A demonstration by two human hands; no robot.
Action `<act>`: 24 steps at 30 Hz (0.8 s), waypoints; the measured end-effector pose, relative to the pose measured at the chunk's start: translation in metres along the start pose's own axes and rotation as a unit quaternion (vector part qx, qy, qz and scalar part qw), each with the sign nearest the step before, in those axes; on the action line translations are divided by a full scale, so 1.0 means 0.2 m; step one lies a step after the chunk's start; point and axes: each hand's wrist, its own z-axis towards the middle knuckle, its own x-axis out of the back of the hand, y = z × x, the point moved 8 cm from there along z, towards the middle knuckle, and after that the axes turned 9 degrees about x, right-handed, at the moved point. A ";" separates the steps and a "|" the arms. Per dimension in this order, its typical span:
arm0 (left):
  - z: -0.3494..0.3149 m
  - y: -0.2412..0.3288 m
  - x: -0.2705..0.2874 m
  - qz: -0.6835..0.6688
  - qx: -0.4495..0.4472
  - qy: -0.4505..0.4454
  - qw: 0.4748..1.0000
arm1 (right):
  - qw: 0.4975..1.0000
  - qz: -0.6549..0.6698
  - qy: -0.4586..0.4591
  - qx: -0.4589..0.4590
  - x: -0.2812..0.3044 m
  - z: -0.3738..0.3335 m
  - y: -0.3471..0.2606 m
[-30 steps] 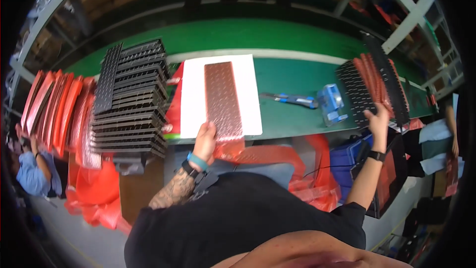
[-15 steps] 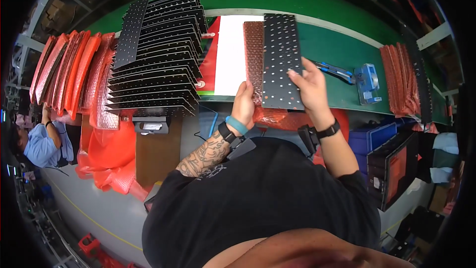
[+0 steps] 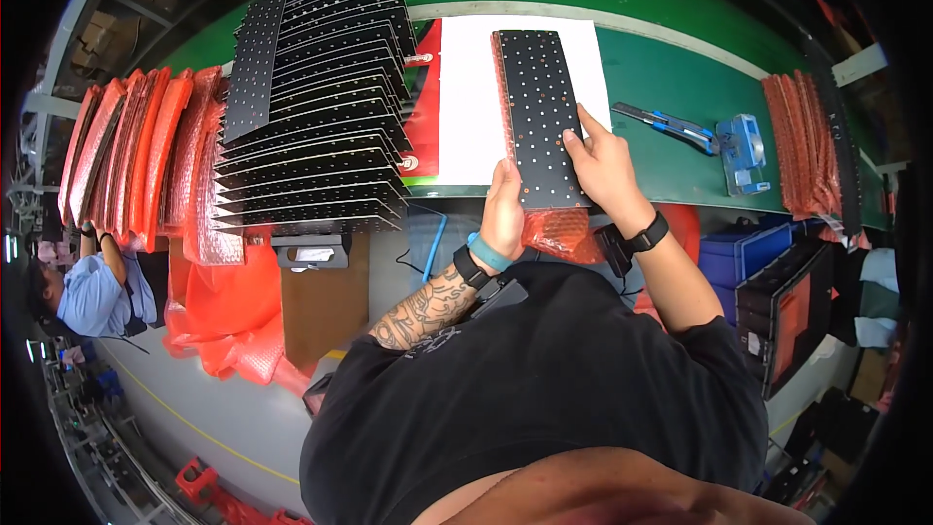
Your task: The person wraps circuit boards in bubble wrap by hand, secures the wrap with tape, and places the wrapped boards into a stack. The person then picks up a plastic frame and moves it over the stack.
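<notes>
A black panel dotted with small holes (image 3: 542, 117) lies over a red bubble-wrap bag (image 3: 562, 236). Only a thin strip of the bag shows along the panel's left side, and a crumpled end hangs toward me past the near edge. My right hand (image 3: 606, 167) grips the panel's right edge, thumb on top. At the near left corner, my left hand (image 3: 501, 214) is closed on the bag's edge beside the panel; its fingers underneath are hidden. Beneath both lies a white sheet (image 3: 466, 107) on the green table.
Many black panels (image 3: 321, 126) stand in a row at left, one leaning across them (image 3: 258, 63). Red bubble-wrapped pieces (image 3: 126, 156) stand farther left, others (image 3: 802, 146) at right. A blue utility knife (image 3: 671, 126) and blue tape dispenser (image 3: 742, 156) lie right. A co-worker (image 3: 97, 282) is at far left.
The panel has shifted left over the bubble-wrap bag and now covers most of it. My right hand has moved with it, still gripping its edge; my left hand stays at the near corner.
</notes>
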 end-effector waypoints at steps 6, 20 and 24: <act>-0.02 0.04 0.01 0.090 -0.009 -0.017 0.996 | 0.961 -0.206 -0.153 0.106 0.02 0.30 -0.11; -0.13 0.40 -0.24 0.396 -0.203 0.019 0.896 | 0.926 0.014 -0.240 0.292 0.87 0.57 -0.99; 0.25 0.54 -0.34 0.111 -0.135 -0.044 0.984 | 0.838 -0.229 -0.048 0.493 0.99 0.02 -1.42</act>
